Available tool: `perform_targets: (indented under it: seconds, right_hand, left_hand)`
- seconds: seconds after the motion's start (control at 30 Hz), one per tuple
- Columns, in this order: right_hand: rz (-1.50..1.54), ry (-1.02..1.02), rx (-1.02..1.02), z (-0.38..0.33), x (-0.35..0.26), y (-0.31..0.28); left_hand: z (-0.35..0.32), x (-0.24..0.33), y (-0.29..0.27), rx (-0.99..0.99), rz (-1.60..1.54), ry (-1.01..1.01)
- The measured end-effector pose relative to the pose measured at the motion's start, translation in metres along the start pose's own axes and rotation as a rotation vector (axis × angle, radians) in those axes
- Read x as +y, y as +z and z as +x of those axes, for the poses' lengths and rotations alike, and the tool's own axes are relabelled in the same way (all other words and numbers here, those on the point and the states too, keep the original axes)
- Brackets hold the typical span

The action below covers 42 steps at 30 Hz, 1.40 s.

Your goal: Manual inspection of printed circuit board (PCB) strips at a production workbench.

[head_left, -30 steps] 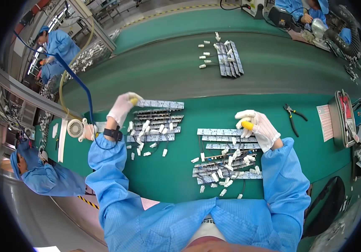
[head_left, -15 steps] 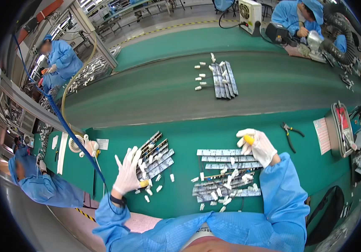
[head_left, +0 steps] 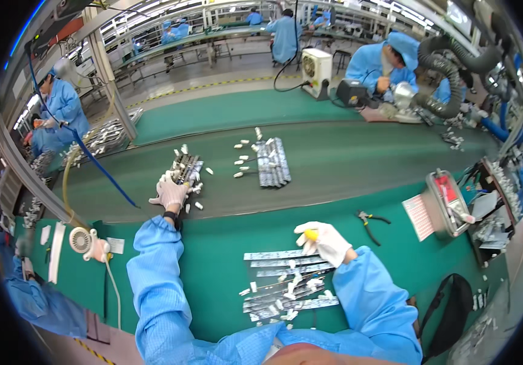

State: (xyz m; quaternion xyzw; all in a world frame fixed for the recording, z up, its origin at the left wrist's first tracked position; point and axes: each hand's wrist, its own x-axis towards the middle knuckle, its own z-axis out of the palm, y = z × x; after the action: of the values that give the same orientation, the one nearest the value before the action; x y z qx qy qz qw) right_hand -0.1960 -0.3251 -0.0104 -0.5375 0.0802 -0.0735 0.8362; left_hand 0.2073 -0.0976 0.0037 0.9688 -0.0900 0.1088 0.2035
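Since half a second ago our left hand has carried its stack of strips from the near mat up onto the dark belt, left of centre, fingers spread flat on it. Our right hand pinches a small yellow piece above the remaining strips at lower centre. The belt lies open between this stack and the other bundle to its right.

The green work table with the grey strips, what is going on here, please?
A person in a blue coat and white gloves works at the green work table. The left hand reaches out flat onto a stack of grey strips with small white parts on the dark belt. The right hand pinches a small yellow piece above another pile of grey strips.
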Motion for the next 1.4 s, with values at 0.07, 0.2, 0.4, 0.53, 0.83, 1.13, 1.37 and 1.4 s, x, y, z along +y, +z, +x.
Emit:
perform_targets:
  seconds: [0.07, 0.2, 0.4, 0.53, 0.83, 1.13, 1.37, 1.4]
  right_hand:
    - [-0.006, 0.023, -0.012, 0.002, 0.001, 0.0]
    - [-0.001, -0.012, -0.091, 0.007, 0.004, -0.005]
    - [-0.09, -0.022, 0.033, 0.006, -0.003, -0.004]
    - [-0.251, -0.234, 0.203, -0.01, -0.044, 0.032]
    - [-1.368, -0.022, 0.155, 0.139, -0.064, 0.044]
    - [-1.68, 0.01, 0.608, 0.263, -0.005, 0.077]
    - [-1.436, -0.221, 0.273, 0.274, -0.033, -0.018]
    - [-1.403, -0.17, 0.141, 0.264, -0.052, -0.026]
  left_hand:
    - [0.01, 0.012, 0.02, 0.183, -0.16, -0.095]
    - [0.031, -0.001, 0.033, 0.631, -0.661, 0.163]
    - [-0.089, 0.004, -0.081, 0.543, -0.7, 0.762]
    - [-0.164, -0.038, -0.103, -0.075, -0.642, 1.05]
    - [-0.179, -0.089, -0.057, -0.198, -0.681, 0.847]
    - [-0.176, -0.094, -0.044, -0.241, -0.77, 0.848]
    - [-0.172, -0.09, -0.062, -0.294, -0.773, 0.87]
    - [-0.171, -0.09, -0.063, -0.323, -0.804, 0.847]
